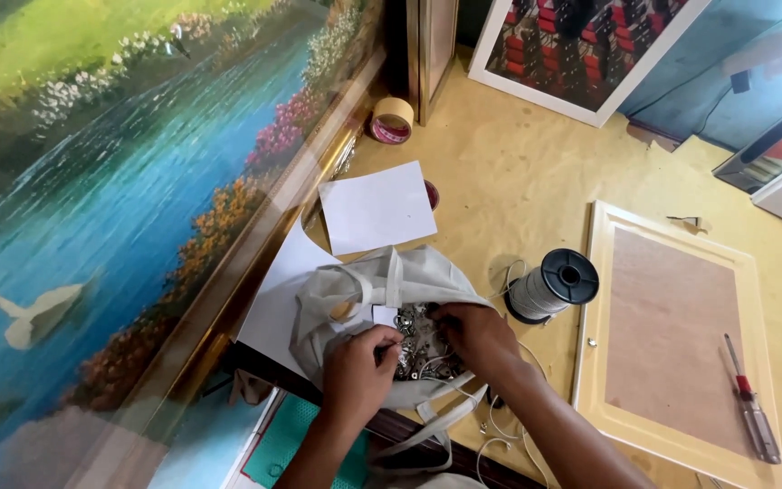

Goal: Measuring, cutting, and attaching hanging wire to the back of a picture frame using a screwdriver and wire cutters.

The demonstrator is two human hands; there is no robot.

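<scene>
Left hand (357, 367) pinches the bag (382, 290) rim, holding its mouth open. Right hand (472, 333), fingers curled, reaches into the metal fittings (418, 349) lying between both hands; its hold cannot be determined.

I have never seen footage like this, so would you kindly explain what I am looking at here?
This is one picture from a camera worn on a person's head, looking down at their own bare hands. The left hand and right hand reach into an open grey cloth bag of small metal fittings. Nearby on the yellowish table lie a spool of wire, a face-down picture frame, a red-handled screwdriver, a tape roll and white paper. A large landscape painting lies on the left.
</scene>
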